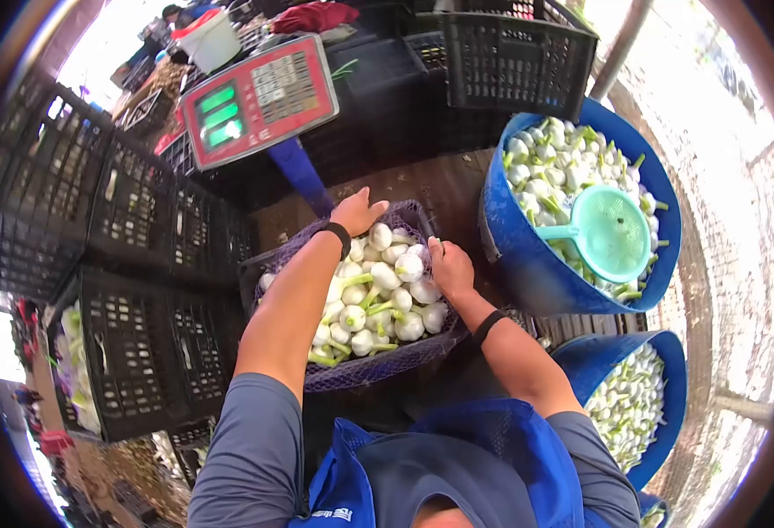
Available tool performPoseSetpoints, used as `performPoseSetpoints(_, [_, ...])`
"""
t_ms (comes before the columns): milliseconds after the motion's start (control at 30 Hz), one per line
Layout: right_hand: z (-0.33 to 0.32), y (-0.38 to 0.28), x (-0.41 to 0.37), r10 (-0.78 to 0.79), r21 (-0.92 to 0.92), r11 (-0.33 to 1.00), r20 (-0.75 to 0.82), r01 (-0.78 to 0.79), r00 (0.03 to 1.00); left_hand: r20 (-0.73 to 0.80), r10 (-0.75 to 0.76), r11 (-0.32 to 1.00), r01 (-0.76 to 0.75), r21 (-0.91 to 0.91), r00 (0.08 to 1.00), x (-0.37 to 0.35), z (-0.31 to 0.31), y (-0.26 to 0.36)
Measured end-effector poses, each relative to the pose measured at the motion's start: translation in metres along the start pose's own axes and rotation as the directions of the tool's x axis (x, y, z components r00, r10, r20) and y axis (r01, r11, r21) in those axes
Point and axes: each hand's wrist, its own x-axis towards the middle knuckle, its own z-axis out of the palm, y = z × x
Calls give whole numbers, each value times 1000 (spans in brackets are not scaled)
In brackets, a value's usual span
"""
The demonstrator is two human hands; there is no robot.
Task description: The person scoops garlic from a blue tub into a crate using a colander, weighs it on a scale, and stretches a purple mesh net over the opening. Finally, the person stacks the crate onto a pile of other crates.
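A black crate lined with purple netting [361,377] stands in front of me, filled with white garlic bulbs [385,276] with short green stems. My left hand [357,214] reaches over the bulbs to the far rim, its thumb apart from the fingers and no object visible in it. At the right rim, my right hand [451,267] has its fingers curled on the netted edge; the fingertips are partly hidden. Dark bands circle both wrists. Just beyond the crate, a red scale display [260,99] with lit green digits sits on a blue post [301,174].
On the right, a blue barrel [512,231] of garlic carries a turquoise strainer [611,233]. Nearer me is another blue tub [674,356] of garlic. Stacked black crates [132,352] rise at left; another black crate [519,62] and a white bucket [208,42] are behind.
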Motion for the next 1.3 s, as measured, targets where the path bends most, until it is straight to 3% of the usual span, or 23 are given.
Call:
performPoseSetpoints(67, [1,4,1,11,34,999,-14,-10,1000,34,43,999,-43,12,999,31,13,-14])
performPoseSetpoints(133, [1,7,-1,-11,55,998,-26,12,1000,337,59,996,-35,-77,940,36,2,-8])
performPoseSetpoints(167, [2,8,-3,7,65,998,-24,-6,1000,246,-170,943,230,-239,954,33,0,1])
performPoseSetpoints(233, [0,9,0,21,84,996,7,-21,1000,388,-209,825,375,-422,898,41,2,-10])
performPoseSetpoints(367, [-5,6,0,59,120,991,49,-64,997,350,-270,852,392,-346,897,53,11,-13])
performPoseSetpoints(433, [-4,8,-1,59,129,990,45,-65,997,331,-37,994,69,-87,943,61,6,-14])
performPoseSetpoints(467, [-5,9,-1,56,124,990,43,-61,997,331,-31,995,61,-79,943,64,6,-12])
performPoseSetpoints(533, [-4,11,-1,47,141,989,18,-49,999,176,-271,780,323,-535,946,63,7,2])
performPoseSetpoints(567, [-3,12,-2,30,149,988,3,-30,1000,180,-267,784,322,-531,947,65,8,10])
performPoseSetpoints(633, [-5,11,-3,34,160,987,10,-35,999,43,-21,922,36,-386,999,69,6,24])
performPoseSetpoints(700, [-8,9,-3,33,155,987,30,-37,999,36,42,959,-31,-280,998,71,-2,43])
performPoseSetpoints(767, [-9,8,-5,32,152,988,17,-34,999,192,26,973,-69,219,981,71,-12,63])
performPoseSetpoints(800, [-10,8,-6,25,152,988,6,-26,1000,288,-44,994,14,107,957,71,-17,63])
performPoseSetpoints(933, [-9,6,-6,39,154,987,9,-40,999,316,-6,996,-24,91,949,77,-8,55])
performPoseSetpoints(1000, [-7,7,-5,19,142,990,-19,-16,1000,152,145,960,-101,-262,978,77,-1,56])
performPoseSetpoints(1033, [-7,7,-4,20,139,990,-22,-17,1000,152,148,959,-104,-265,977,77,1,60])
performPoseSetpoints(1100, [-7,7,-5,9,131,991,-11,-7,1000,154,141,837,-35,-546,978,75,11,69])
performPoseSetpoints(1167, [-8,5,-6,12,103,995,-7,-12,1000,147,192,799,-67,-597,970,71,21,76])
performPoseSetpoints(1233, [-6,3,-4,14,80,997,-4,-13,1000,95,214,636,-65,-769,972,69,16,86])
performPoseSetpoints(1300, [-6,2,-4,2,53,999,8,-2,1000,101,235,685,-91,-723,967,60,1,87])
